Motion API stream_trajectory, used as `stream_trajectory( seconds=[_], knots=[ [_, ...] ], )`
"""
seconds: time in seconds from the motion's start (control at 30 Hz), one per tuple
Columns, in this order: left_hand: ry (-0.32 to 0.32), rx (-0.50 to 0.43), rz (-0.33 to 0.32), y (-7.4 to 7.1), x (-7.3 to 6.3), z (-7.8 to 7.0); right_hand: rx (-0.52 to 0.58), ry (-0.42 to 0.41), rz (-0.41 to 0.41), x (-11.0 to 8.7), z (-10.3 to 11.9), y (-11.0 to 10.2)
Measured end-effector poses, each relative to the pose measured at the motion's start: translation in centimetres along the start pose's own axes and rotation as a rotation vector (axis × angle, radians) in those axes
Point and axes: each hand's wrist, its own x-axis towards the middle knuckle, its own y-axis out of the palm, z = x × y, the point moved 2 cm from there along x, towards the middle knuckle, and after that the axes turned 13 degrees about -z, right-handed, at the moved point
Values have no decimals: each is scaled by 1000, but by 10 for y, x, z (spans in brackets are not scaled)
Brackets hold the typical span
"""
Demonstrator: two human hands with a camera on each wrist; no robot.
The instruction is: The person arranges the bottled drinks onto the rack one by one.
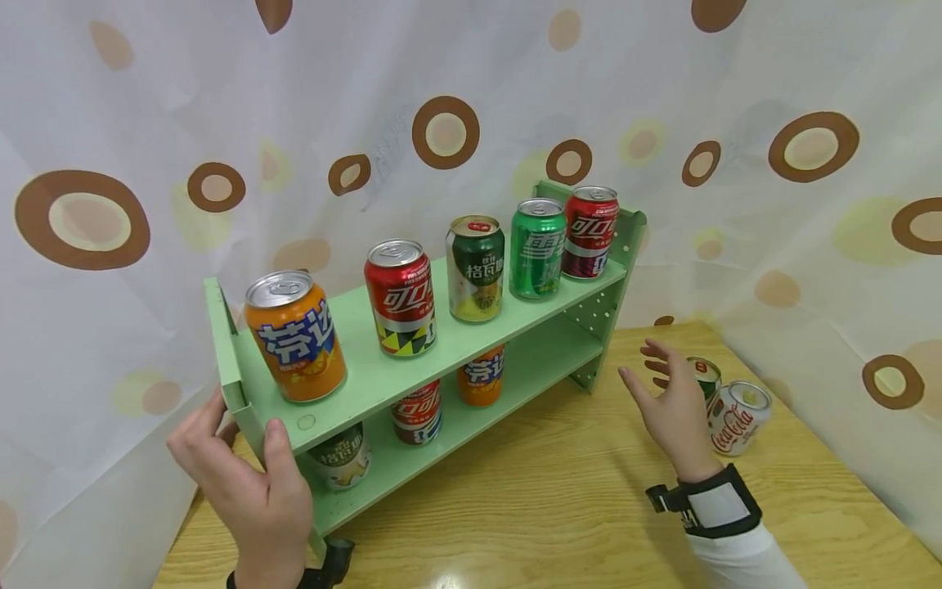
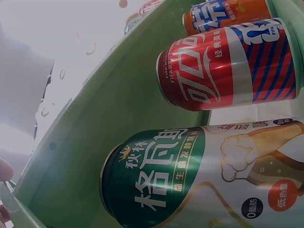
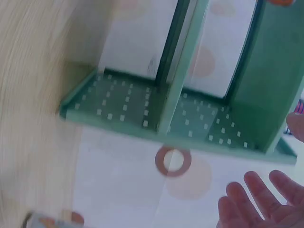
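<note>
A light green two-tier shelf (image 1: 361, 384) stands at a slant on the table. My left hand (image 1: 246, 483) grips its left side panel, thumb on the front edge and fingers round the outside. Nearest that hand on the top tier is an orange soda can (image 1: 296, 339). Farther right along that tier stand a red cola can (image 1: 401, 298), a green-and-gold can (image 1: 475, 268), a green can (image 1: 538, 248) and another red can (image 1: 591, 233). My right hand (image 1: 673, 409) is held in the air right of the shelf, fingers spread and holding nothing.
On the lower tier stand a white-and-green can (image 2: 156, 175), a red cola can (image 2: 228, 66) and an orange can (image 2: 228, 14). Beyond my right hand, a white Coca-Cola can (image 1: 739, 419) and a dark green can (image 1: 704, 376) are on the wooden table (image 1: 500, 499). A patterned sheet (image 1: 331, 82) hangs behind.
</note>
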Motion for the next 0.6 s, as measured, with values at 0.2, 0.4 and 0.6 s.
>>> stream_trajectory(
  seconds=[0.2,0.4,0.6],
  knots=[
    [-3,-5,0,0,0,0,-105,24,-90,7,-22,-19],
    [4,-2,0,1,0,0,-195,82,-124,16,-47,-43],
    [7,6,4,0,0,0,-283,113,-112,22,-70,-60]
  ],
)
